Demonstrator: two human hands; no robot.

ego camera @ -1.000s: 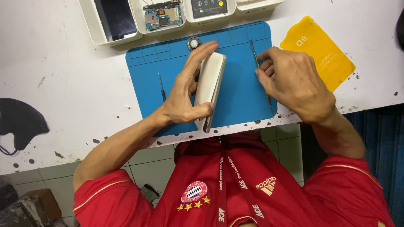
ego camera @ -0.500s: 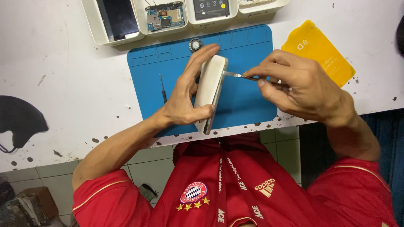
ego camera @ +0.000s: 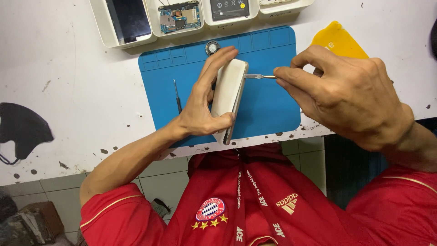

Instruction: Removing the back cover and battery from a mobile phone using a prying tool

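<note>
Bright, even overhead light, soft shadows, sharp focus, slight wide-angle edge distortion.

A blue rubber work mat [ego camera: 273, 109] lies on the speckled white table [ego camera: 68, 91], a thin black screwdriver [ego camera: 176, 94] and a small round metal part [ego camera: 212, 47] on it. White trays [ego camera: 136, 42] line the far edge, one holding a green circuit board [ego camera: 178, 16]. A yellow plastic card [ego camera: 337, 41] lies right; a black face mask [ego camera: 20, 132] left.
</note>
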